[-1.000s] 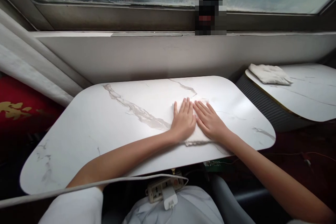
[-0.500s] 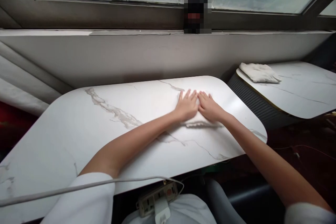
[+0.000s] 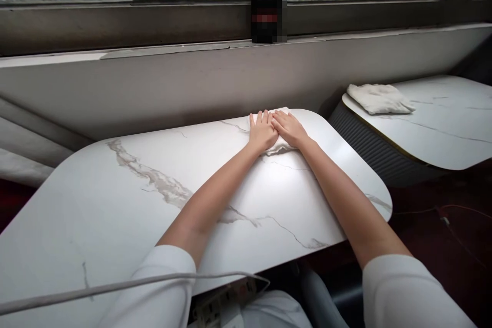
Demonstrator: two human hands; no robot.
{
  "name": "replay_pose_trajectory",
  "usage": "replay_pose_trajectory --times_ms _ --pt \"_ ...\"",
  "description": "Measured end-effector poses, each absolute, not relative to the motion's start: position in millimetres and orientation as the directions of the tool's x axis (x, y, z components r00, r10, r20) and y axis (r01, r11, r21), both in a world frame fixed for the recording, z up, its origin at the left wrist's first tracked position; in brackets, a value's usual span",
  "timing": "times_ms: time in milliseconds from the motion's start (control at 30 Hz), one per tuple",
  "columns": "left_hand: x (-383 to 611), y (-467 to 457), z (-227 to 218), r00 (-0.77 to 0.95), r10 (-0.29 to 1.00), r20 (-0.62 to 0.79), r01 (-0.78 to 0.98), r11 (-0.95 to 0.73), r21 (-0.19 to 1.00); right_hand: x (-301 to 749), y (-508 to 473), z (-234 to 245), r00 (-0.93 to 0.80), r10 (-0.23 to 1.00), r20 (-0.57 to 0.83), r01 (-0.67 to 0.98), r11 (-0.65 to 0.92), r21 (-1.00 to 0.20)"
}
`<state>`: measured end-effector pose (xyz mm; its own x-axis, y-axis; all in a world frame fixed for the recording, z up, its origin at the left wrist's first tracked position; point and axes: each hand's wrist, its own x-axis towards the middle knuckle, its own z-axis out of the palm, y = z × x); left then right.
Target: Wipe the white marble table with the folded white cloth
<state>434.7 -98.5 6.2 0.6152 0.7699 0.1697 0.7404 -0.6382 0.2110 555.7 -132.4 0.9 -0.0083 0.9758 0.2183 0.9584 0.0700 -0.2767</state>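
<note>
Both palms press flat on a white cloth (image 3: 280, 148) near the far edge of a white marble-patterned table (image 3: 223, 159). My left hand (image 3: 263, 132) lies on the cloth's left part, its fingers spread and pointing away from me. My right hand (image 3: 290, 129) rests on the right part with its fingers stretched out, their tips touching or overlapping the left fingers. Much of the cloth is hidden beneath the hands; its rumpled near edge and a far corner show.
A second marbled table (image 3: 453, 113) stands to the right with a folded white cloth (image 3: 380, 99) on its corner. A grey cable (image 3: 126, 285) crosses low in front, above a power strip (image 3: 215, 307). Behind the table are a low wall (image 3: 172, 82) and windows.
Both hands have slid the cloth away from me, toward the table's far edge. The view has shifted a little, and the arms are stretched further out.
</note>
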Motion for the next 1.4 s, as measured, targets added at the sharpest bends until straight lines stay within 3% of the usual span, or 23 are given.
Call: replay_pose_trajectory --times_ms 167,300,533,733,1100,1400 --pt "438.1 -169.9 10.0 0.636 0.762 0.124 0.733 -0.646 0.213 564.4 -206.3 4.6 -0.087 0.983 0.163 0.970 0.121 -0.209" --pt "447.4 -244.5 12.1 0.702 0.702 0.115 0.663 -0.705 0.252 575.2 -294.4 8.8 -0.067 0.988 0.139 0.970 0.097 -0.223" --pt "471.5 -316.8 18.3 0.802 0.579 0.145 0.541 -0.808 0.235 584.3 -379.1 5.1 0.342 0.915 0.216 0.903 -0.256 -0.346" --pt "494.2 -277.4 13.0 0.800 0.583 0.145 0.541 -0.804 0.247 600.4 -333.2 2.3 0.377 0.881 0.286 0.881 -0.245 -0.405" --pt "505.2 -110.7 4.9 0.723 0.673 0.154 0.634 -0.736 0.239 608.7 -152.7 6.7 0.256 0.918 0.302 0.899 -0.111 -0.424" --pt "501.5 -100.4 0.4 0.658 0.722 0.211 0.692 -0.691 0.206 621.3 -133.1 -4.4 0.224 0.924 0.309 0.852 -0.032 -0.523"
